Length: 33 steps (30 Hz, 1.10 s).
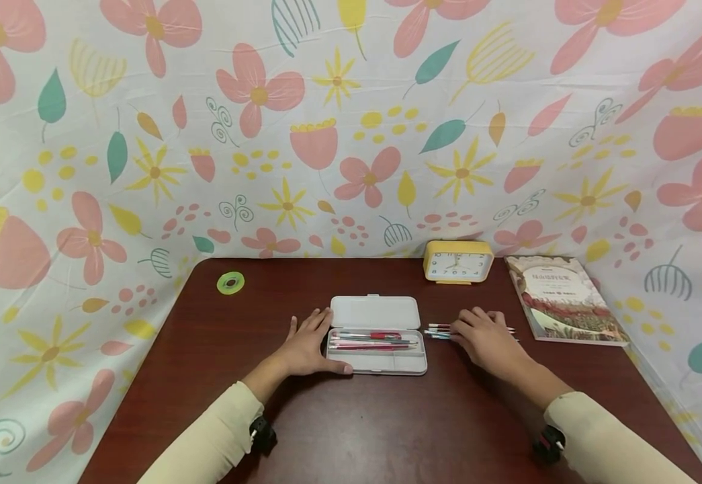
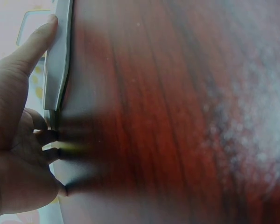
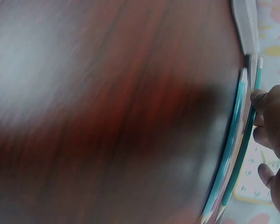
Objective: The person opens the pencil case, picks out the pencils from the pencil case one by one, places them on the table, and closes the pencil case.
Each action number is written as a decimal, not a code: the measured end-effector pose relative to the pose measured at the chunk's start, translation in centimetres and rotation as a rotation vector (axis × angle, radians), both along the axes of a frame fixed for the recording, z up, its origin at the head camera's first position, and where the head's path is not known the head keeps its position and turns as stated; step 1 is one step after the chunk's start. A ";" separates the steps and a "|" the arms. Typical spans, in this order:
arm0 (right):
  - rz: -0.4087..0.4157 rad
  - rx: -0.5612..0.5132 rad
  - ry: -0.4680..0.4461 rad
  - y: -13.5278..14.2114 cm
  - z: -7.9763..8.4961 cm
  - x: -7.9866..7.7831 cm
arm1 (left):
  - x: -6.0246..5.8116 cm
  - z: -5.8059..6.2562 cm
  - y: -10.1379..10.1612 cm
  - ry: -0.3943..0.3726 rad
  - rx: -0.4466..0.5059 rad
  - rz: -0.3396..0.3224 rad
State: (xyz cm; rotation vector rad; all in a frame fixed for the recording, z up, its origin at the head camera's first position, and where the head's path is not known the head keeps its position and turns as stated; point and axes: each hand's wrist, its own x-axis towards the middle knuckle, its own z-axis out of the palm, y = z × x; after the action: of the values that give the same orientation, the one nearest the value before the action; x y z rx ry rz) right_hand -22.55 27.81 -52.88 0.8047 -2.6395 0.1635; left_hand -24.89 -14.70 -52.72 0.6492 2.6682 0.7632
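Observation:
An open white pencil case [image 1: 408, 364] lies on the table with its lid [image 1: 375, 312] folded back. Several pencils [image 1: 375, 341], some red or pink, lie lengthwise inside it. My left hand [image 1: 305, 348] rests at the case's left end, fingers spread, its thumb [image 2: 42, 39] along the front edge. To the right of the case, my right hand [image 1: 488, 344] is over a small group of pencils [image 1: 439, 331] on the table. In the right wrist view it pinches a dark teal pencil [image 3: 241, 151], with a lighter teal pencil [image 3: 228, 140] alongside.
A yellow alarm clock [image 1: 458, 262] stands at the back of the table, behind the right hand. Right of it lies a book [image 1: 565, 299] with a floral cover. A green roll of tape [image 1: 230, 283] lies at the back left. Flowered cloth [image 1: 326, 168] hangs behind the table.

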 end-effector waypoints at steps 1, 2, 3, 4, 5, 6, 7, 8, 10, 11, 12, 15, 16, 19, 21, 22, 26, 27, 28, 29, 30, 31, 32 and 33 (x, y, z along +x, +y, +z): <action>0.003 0.002 0.013 0.4 -0.1 0.0 | 0.0 0.0 0.1 0.004 -0.009 0.004; 0.006 0.005 0.023 0.8 -0.2 0.1 | 0.0 0.0 0.1 0.005 -0.015 0.006; 0.006 0.009 0.029 1.1 -0.3 0.1 | -0.2 -0.3 0.1 0.005 -0.014 0.010; 0.008 0.011 0.033 1.3 -0.4 0.1 | -0.2 -0.4 0.0 0.008 -0.011 0.011; 0.009 0.012 0.037 1.5 -0.5 0.1 | -0.4 -0.9 0.0 0.022 -0.005 0.008; 0.009 0.016 0.039 1.6 -0.6 0.1 | -0.5 -1.0 -0.1 0.023 0.006 0.008; 0.009 0.018 0.041 1.7 -0.7 0.1 | -0.6 -1.4 -0.2 0.036 0.015 0.004; 0.009 0.019 0.040 1.7 -0.8 0.1 | -0.8 -1.8 -0.3 0.043 0.019 -0.001; 0.011 0.019 0.043 1.8 -1.0 0.1 | -0.8 -1.8 -0.3 0.048 0.043 -0.007; 0.012 0.018 0.042 1.9 -1.1 0.1 | -1.0 -2.1 -0.3 0.062 0.038 -0.011; 0.013 0.016 0.042 1.9 -1.2 0.1 | -0.9 -1.8 -0.3 0.051 0.044 -0.009; 0.013 0.008 0.037 1.9 -1.3 0.1 | -0.6 -1.3 -0.3 0.043 0.047 -0.009; 0.012 0.006 0.034 1.9 -1.4 0.2 | -0.7 -1.5 -0.3 0.054 0.037 -0.012; 0.008 0.004 0.021 1.9 -1.4 0.3 | -0.6 -1.3 -0.2 0.048 0.027 -0.011; 0.004 0.006 0.013 1.8 -1.4 0.4 | -0.5 -1.1 -0.1 0.044 0.024 -0.010; 0.003 0.008 0.011 1.8 -1.4 0.4 | -0.5 -1.0 -0.1 0.046 0.021 -0.010; 0.006 0.005 0.019 1.8 -1.4 0.4 | -0.4 -0.8 -0.1 0.035 0.023 -0.007; 0.008 0.003 0.024 1.8 -1.4 0.4 | -0.4 -0.8 -0.1 0.033 0.027 -0.007; 0.010 -0.001 0.029 1.8 -1.4 0.4 | -0.4 -0.7 -0.1 0.024 0.033 -0.004; 0.013 -0.004 0.034 1.8 -1.4 0.4 | -0.4 -0.7 -0.1 0.022 0.040 -0.004; 0.015 -0.007 0.038 1.8 -1.4 0.3 | -0.5 -1.2 -0.2 0.030 0.038 -0.004; 0.018 -0.010 0.040 1.8 -1.4 0.3 | -0.7 -1.4 -0.3 0.039 0.037 -0.007; 0.021 -0.011 0.043 1.8 -1.4 0.3 | -0.6 -1.5 -0.3 0.041 0.043 -0.007; 0.023 -0.012 0.043 1.7 -1.4 0.3 | -0.6 -1.4 -0.3 0.038 0.040 -0.006</action>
State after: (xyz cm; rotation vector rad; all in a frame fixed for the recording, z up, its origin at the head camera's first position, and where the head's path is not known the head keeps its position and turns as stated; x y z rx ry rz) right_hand -22.28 29.55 -54.24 0.8258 -2.5872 0.1659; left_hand -25.51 -15.01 -54.14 0.6877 2.6903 0.8118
